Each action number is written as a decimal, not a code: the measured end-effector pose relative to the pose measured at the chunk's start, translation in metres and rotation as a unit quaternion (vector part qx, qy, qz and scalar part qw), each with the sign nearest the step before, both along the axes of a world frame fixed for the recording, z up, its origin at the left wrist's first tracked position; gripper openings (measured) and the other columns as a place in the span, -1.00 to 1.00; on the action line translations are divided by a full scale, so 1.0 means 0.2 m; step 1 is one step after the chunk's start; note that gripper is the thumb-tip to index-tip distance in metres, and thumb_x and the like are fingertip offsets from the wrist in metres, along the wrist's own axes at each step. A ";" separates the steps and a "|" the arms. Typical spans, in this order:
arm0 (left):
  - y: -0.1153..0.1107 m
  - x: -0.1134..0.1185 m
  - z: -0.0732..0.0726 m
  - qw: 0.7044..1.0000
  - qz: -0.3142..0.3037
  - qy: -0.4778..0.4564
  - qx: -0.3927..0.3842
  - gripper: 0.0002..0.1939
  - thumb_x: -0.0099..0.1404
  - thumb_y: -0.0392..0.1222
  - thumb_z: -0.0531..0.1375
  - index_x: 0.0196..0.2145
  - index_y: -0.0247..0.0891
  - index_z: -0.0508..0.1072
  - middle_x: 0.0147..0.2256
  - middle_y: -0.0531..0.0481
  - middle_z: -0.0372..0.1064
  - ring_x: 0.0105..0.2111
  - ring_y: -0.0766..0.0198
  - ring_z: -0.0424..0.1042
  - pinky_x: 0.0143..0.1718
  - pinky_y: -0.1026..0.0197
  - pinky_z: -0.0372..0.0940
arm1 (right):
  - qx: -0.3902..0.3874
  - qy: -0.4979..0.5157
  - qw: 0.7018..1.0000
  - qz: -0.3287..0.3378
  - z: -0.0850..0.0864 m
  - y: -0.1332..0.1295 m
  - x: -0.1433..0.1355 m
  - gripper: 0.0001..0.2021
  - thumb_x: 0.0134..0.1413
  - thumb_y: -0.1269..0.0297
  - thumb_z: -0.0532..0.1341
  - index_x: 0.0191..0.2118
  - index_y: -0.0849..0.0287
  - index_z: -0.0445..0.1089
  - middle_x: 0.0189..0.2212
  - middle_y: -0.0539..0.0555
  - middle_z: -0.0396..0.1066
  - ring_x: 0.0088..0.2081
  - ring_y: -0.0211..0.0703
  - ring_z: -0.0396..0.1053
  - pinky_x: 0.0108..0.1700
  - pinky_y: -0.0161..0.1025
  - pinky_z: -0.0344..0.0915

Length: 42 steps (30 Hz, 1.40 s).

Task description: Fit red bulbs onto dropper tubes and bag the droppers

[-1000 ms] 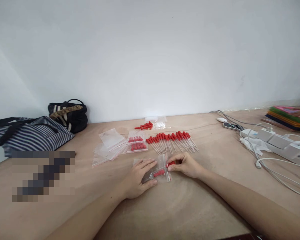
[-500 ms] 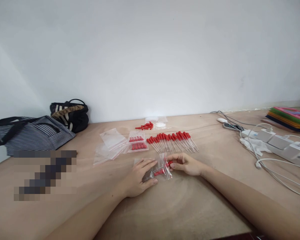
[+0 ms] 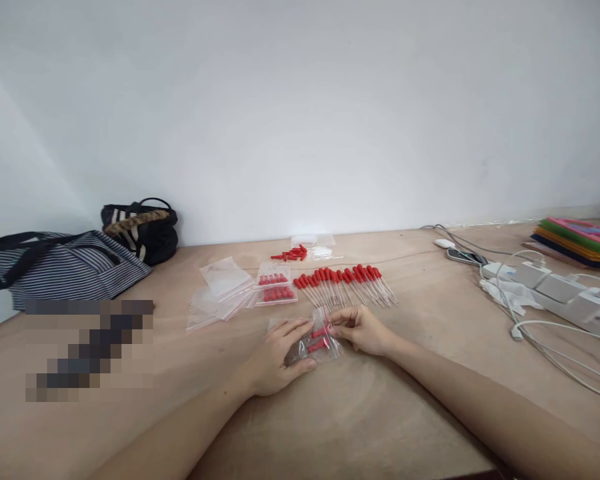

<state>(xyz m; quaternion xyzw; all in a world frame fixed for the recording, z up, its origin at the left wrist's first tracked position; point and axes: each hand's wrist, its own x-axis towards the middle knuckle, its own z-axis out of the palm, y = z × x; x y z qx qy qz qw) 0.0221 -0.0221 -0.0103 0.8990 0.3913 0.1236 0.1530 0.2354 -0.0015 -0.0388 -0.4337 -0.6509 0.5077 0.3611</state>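
Observation:
A clear zip bag (image 3: 304, 348) lies flat on the table between my hands. Two red rubber bulbs are inside it: the lower bulb (image 3: 319, 345) lies along the bag, and the upper bulb (image 3: 321, 332) is near its right-hand mouth. My left hand (image 3: 280, 353) rests flat over the bag's left side, fingers stretched and thumb apart. At the mouth, the thumb and fingers of my right hand (image 3: 361, 329) pinch the end of the upper bulb. Just beyond lies a row of glass droppers (image 3: 347, 283) with red bulbs.
Filled bags of red bulbs (image 3: 276, 292) lie left of the droppers, beside flat clear bags (image 3: 225, 280). Loose red pieces (image 3: 294, 253) sit near the wall. A striped bag (image 3: 75, 267) stands at left; a power strip (image 3: 560, 293) with chargers and cables is at right.
My right hand has moved slightly left, pushing the second red bulb through the mouth into the bag beside the first. My left hand has stayed in place.

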 end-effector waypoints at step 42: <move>-0.01 -0.02 0.02 1.000 -0.020 -0.011 0.011 -0.53 0.18 -0.02 0.10 0.05 -0.16 0.23 0.07 -0.09 0.18 0.09 0.06 0.11 0.11 -0.10 -0.04 | -0.017 -0.232 0.898 -0.373 0.04 0.28 0.52 -0.69 -0.21 0.04 0.14 -0.64 0.22 0.30 -0.79 -0.01 0.22 -0.68 -0.26 0.21 -0.62 -0.35 0.04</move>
